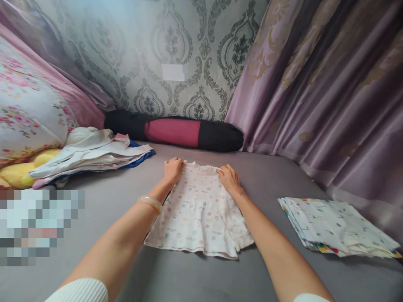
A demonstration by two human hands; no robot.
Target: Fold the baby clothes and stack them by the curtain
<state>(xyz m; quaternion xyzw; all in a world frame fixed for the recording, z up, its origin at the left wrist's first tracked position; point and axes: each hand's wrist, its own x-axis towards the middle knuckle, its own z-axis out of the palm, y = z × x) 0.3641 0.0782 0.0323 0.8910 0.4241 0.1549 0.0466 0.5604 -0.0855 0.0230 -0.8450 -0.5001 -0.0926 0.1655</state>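
Note:
A small white children's top [198, 209] with a pastel print lies on the grey bed, its wide hem toward me. One sleeve with a gathered cuff lies folded along its right side. My left hand [174, 169] is closed on the far left corner, beside the frilled edge. At the far right corner, my right hand [229, 177] pinches the fabric near that same edge. The fingertips of both hands are partly hidden. A bangle sits on my left wrist.
Folded printed clothes [333, 226] lie in a stack at the right. White and blue clothes [91, 153] are piled at the left by a floral pillow [28, 100]. A black and red roll bag [173, 132] rests along the wall, and curtains [302, 84] hang at the right.

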